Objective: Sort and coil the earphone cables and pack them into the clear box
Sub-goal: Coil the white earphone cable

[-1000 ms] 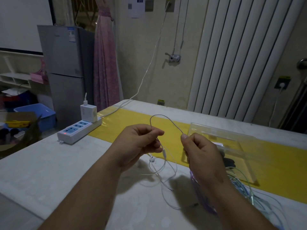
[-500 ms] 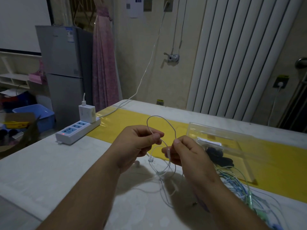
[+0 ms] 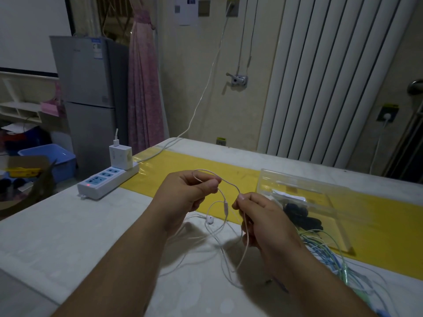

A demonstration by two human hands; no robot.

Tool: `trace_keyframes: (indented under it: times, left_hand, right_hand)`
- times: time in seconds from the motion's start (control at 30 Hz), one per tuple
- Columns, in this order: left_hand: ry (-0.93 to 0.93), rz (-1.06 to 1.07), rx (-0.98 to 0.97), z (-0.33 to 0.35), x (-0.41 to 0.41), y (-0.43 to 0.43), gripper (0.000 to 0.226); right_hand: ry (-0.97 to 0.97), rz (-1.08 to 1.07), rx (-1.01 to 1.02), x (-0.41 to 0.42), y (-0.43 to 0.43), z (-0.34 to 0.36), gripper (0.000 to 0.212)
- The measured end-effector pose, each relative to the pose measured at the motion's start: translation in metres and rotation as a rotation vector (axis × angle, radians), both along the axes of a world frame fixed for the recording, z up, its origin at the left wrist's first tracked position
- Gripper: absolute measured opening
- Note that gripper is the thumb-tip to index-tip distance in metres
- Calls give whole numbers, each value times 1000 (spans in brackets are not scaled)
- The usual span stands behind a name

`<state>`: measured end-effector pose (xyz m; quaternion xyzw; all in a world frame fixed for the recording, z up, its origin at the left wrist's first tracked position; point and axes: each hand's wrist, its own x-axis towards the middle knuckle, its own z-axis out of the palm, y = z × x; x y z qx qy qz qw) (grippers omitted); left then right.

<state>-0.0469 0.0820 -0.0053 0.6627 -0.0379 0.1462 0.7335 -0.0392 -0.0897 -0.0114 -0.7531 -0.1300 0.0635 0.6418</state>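
A thin white earphone cable point(image 3: 225, 208) hangs between my two hands above the white table. My left hand point(image 3: 187, 197) pinches one loop of it between thumb and forefinger. My right hand point(image 3: 258, 216) pinches the cable a short way to the right, with the slack trailing down onto the table. An earbud point(image 3: 209, 220) dangles between the hands. The clear box point(image 3: 304, 191) stands open just right of my right hand on a yellow strip, with dark earphones point(image 3: 302, 216) inside. A tangle of blue and green cables point(image 3: 329, 255) lies by the box's near corner.
A white power strip point(image 3: 107, 181) with a charger plugged in sits at the table's left edge, its cable running to the wall. The yellow strip point(image 3: 377, 225) crosses the table. A grey fridge point(image 3: 91, 99) and a blue bin point(image 3: 55, 159) stand beyond the left edge.
My right hand has moved left toward my left hand, so the arch of cable between them has shrunk. The slack below has gathered into loops.
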Motion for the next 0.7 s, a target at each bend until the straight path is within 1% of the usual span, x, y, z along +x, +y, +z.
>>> trace_keyframes:
  times: [0.07,0.17,0.23,0.33,0.43,0.47,0.53,0.63,0.7]
  left_hand:
    - [4,-3,-12,1,0,0,14]
    - [10,-16,-7,2,-2,-2,19]
    - [15,-15,13,2,-2,-2,14]
    - [-10,15,45,1,-1,-3,11]
    - [-29,33,66,0,1,-4,9]
    - [-35,30,62,-1,2,-2,7]
    - [-42,13,63,-2,3,0,5]
    - [-55,-35,82,-4,3,4,18]
    - [-84,-104,90,-2,1,6,21]
  right_hand:
    - [-34,-33,-31,0,1,0,30]
    - [-29,-50,1,-1,2,0,27]
    - [22,-45,75,-1,4,1,26]
    - [169,27,230,-3,7,2,24]
    - [245,75,313,-6,7,2,23]
    - [239,73,305,-6,6,1,23]
    - [187,48,225,-5,4,1,24]
    - [51,11,106,1,2,-3,26]
    - [1,-17,74,2,2,-6,26]
